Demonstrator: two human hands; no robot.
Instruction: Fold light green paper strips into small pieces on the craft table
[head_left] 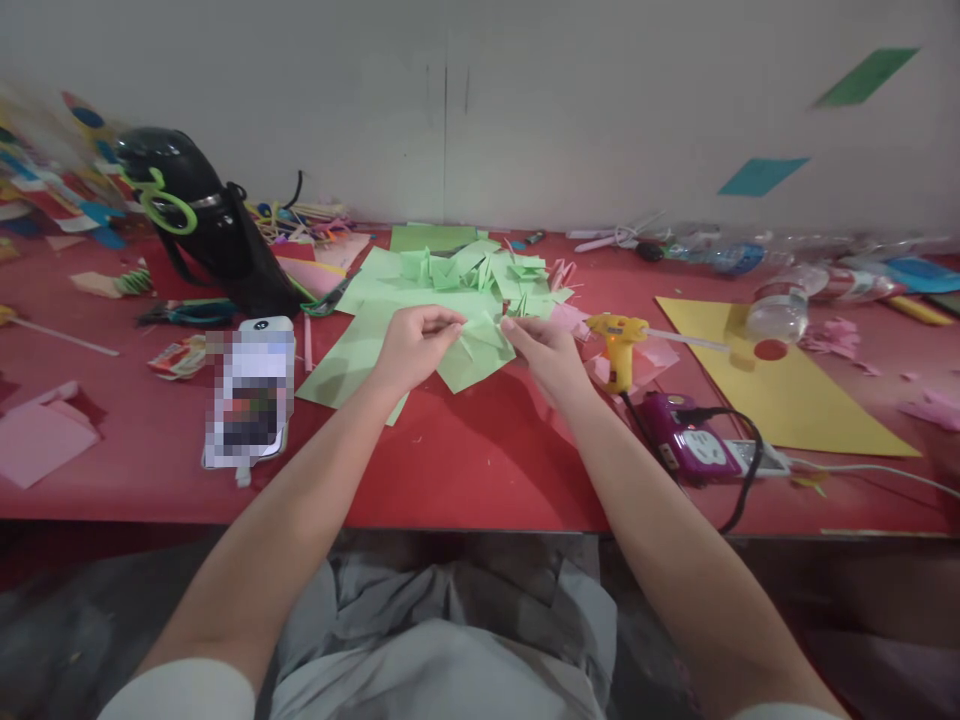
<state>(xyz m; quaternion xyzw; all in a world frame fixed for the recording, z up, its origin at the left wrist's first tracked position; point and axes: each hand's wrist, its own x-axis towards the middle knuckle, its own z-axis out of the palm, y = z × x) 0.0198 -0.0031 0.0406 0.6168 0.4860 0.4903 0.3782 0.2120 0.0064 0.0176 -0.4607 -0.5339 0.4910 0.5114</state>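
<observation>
Both of my hands hold one folded light-green paper piece (476,350) just above the red table (465,460). My left hand (416,345) pinches its left edge with closed fingers. My right hand (544,350) pinches its right side, fingers pressed together. Behind the piece lies a heap of small folded green paper shapes (480,270) on larger green sheets (352,350).
A phone (251,395) lies left of my left arm, with a black helmet (195,210) behind it. A yellow glue gun (619,345), a purple power strip (686,440), a yellow sheet (795,390) and plastic bottles (780,305) sit to the right. Pink paper (37,435) lies far left.
</observation>
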